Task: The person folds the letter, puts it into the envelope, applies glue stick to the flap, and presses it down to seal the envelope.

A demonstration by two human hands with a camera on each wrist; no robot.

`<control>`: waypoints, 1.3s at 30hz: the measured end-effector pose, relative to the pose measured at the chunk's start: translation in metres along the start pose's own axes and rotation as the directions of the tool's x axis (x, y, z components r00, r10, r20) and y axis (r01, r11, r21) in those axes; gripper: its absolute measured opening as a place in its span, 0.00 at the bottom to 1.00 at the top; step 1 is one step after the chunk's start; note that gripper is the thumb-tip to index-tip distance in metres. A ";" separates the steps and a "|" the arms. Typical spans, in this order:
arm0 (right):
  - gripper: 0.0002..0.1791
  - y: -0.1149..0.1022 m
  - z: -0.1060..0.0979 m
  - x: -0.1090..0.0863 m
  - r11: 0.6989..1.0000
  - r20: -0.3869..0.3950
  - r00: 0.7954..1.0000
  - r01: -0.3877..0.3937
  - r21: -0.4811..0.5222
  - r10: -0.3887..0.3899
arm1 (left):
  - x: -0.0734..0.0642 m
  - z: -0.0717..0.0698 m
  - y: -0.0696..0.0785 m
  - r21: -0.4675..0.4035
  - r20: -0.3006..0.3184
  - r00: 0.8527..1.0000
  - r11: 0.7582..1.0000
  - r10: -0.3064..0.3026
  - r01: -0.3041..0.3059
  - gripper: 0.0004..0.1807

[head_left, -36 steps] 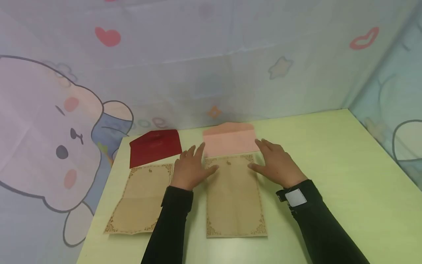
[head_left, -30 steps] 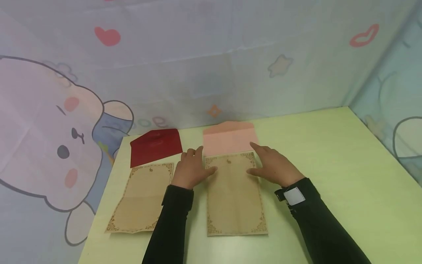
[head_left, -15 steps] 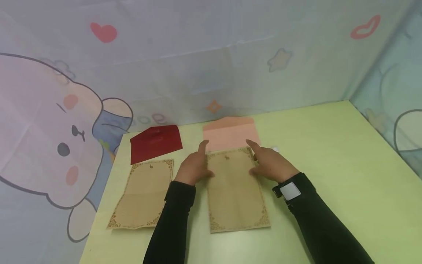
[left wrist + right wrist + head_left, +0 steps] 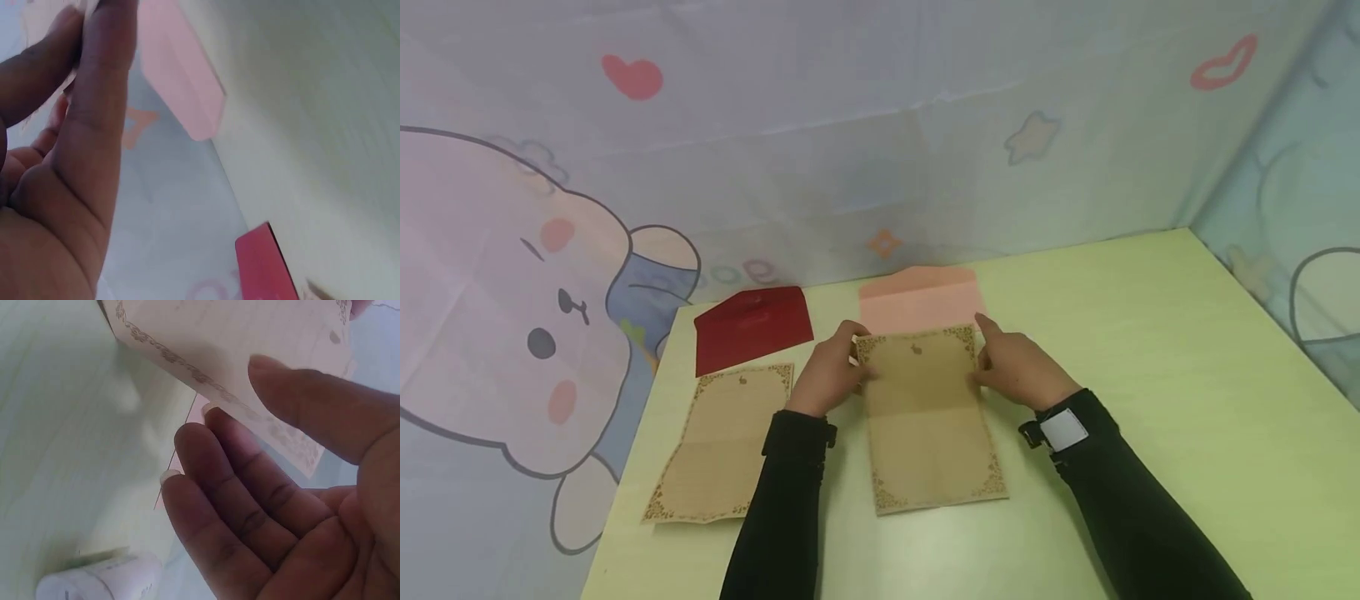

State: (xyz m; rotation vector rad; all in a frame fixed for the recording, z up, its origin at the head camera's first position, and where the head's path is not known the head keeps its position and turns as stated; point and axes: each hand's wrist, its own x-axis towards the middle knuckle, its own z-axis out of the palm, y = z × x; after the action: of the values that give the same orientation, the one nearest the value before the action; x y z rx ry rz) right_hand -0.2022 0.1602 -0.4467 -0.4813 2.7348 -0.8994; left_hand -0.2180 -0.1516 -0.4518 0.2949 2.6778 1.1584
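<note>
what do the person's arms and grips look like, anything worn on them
The left black fabric sleeve and right black fabric sleeve look long and plain. At the right wrist, a black strap carries a white rectangular patch; a black wrist band seems to circle the left. The left grip and right grip are ungloved hands.

Behind the left sheet (image 4: pixel 726 437) on the table (image 4: pixel 1150 375) lies one envelope (image 4: pixel 755 330); behind the right sheet (image 4: pixel 931 429), another envelope (image 4: pixel 919 308).

In the head view, the sheet (image 4: pixel 928 442) at five o'clock is looking like dull paper. The red envelope (image 4: pixel 754 332) at nine is shining. The smooth table (image 4: pixel 917 554) is gleaming at six. Wrinkly cloth (image 4: pixel 880 125) is hanging at twelve.
</note>
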 end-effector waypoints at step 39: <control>0.19 0.010 -0.023 -0.008 0.740 -0.078 0.992 -0.022 0.672 0.100 | -0.004 -0.009 0.013 -0.467 -0.112 0.994 0.882 0.017 -0.068 0.21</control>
State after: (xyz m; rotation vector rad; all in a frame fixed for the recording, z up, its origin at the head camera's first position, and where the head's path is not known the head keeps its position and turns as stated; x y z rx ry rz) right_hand -0.2044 0.1834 -0.4340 -0.1920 2.2429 -1.8240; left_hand -0.2155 -0.1500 -0.4360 0.2137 2.3718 1.8304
